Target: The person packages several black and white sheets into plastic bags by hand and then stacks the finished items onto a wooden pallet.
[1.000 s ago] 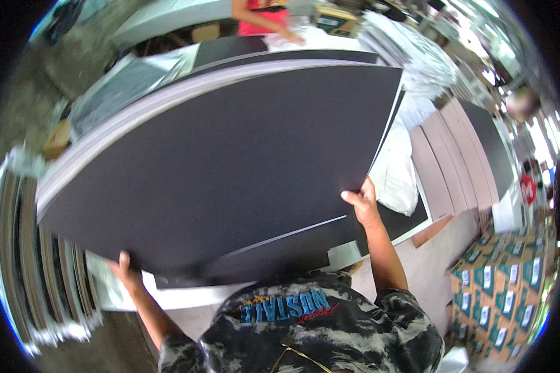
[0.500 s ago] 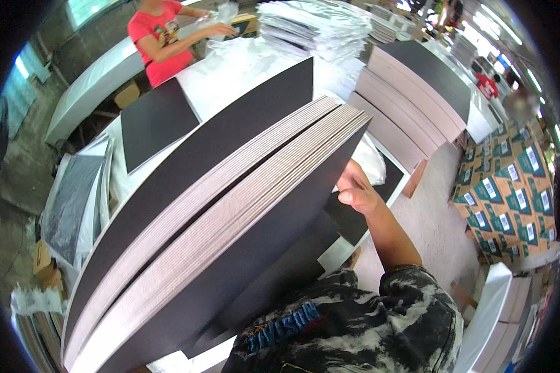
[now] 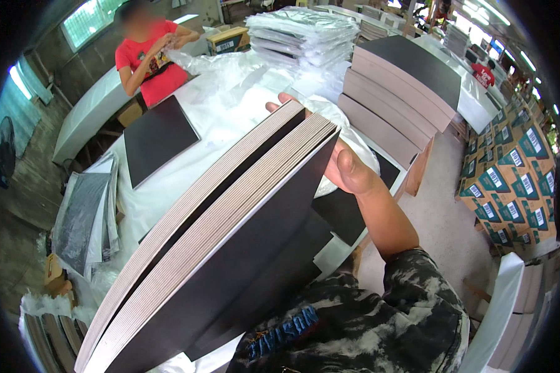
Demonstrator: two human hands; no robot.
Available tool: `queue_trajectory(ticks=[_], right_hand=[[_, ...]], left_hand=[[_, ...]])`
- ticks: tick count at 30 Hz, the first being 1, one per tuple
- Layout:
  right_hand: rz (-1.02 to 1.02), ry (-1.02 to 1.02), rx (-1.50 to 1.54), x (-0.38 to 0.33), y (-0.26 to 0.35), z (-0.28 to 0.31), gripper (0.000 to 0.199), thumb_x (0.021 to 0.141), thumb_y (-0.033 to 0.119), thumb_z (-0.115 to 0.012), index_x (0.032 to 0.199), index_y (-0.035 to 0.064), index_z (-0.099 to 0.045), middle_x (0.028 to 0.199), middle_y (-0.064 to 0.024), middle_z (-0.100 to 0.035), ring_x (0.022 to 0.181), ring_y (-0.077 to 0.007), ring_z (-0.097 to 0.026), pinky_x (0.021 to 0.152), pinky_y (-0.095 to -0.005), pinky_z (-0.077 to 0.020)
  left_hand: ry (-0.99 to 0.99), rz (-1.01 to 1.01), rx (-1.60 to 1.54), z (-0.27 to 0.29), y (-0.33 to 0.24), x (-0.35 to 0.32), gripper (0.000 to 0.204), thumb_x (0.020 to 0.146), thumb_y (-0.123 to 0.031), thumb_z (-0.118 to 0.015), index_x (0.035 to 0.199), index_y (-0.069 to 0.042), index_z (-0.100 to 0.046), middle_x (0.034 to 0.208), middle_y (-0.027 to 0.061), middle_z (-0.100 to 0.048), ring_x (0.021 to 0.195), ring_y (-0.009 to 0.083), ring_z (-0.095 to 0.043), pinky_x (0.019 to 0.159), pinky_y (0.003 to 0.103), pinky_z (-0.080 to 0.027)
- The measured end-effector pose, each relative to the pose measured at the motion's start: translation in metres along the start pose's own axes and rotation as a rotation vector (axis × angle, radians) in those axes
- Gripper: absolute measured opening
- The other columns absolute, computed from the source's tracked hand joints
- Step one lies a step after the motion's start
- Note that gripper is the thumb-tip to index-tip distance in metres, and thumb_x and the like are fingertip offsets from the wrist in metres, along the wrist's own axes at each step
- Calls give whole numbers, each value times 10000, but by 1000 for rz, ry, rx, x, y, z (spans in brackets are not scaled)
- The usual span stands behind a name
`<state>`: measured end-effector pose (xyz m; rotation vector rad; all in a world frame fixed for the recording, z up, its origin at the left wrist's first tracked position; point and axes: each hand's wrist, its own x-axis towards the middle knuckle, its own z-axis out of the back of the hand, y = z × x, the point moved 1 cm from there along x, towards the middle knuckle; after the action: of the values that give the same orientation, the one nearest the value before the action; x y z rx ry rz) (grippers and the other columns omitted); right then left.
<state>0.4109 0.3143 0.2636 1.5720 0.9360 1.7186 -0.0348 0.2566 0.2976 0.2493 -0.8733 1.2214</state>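
Observation:
A thick stack of black-faced boards (image 3: pixel 230 214) stands tilted on its long edge in front of me, running from the lower left toward the middle. Its pale, layered edges face up, and a dark gap splits it lengthwise into two bundles. My right hand (image 3: pixel 353 169) clasps the far right end, thumb on the near side and fingertips showing past the far side. My left hand is out of sight. Under the stack, more black boards (image 3: pixel 342 217) lie near the table's edge.
A single black board (image 3: pixel 160 140) lies on the white-covered table (image 3: pixel 221 102). Across it, a person in a red shirt (image 3: pixel 152 56) handles clear plastic. Plastic-wrapped packs (image 3: pixel 298 40) and a tall black-topped stack (image 3: pixel 410 68) stand behind. Patterned cartons (image 3: pixel 510 180) are piled at right.
The wide black face behind the stack has gone from view as the two bundles came more upright together. My right hand now reaches around the end. The other person's hands rose.

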Motion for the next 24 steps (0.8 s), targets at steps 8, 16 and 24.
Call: queue_trajectory(ticks=[8,16,24], right_hand=[[-105,-318,-1,6,36,-17,326,846,227,-476,1052,-8,-569,740,25,-455,685,-43,-391,628,-202,-294],[14,-411,-133,-2,44,-20,261,853,140,-433,997,-2,-598,603,70,-389,560,-2,-318,519,-181,-257],[115,-232,-286,3,38,-6,242,863,155,-463,949,-10,-619,725,-50,-566,641,-80,-467,608,-223,-375]], left_hand=[[-33,-49,172,15,-16,3,690,842,-588,-384,1181,-2,-515,1156,185,-556,1022,334,-543,897,422,-412],[-221,-161,245,44,-48,11,697,862,-609,-334,1188,-23,-522,1164,177,-558,1018,334,-550,897,417,-419],[382,-65,153,51,-68,44,724,821,-664,-381,1084,-31,-614,931,182,-636,847,327,-614,723,411,-497]])
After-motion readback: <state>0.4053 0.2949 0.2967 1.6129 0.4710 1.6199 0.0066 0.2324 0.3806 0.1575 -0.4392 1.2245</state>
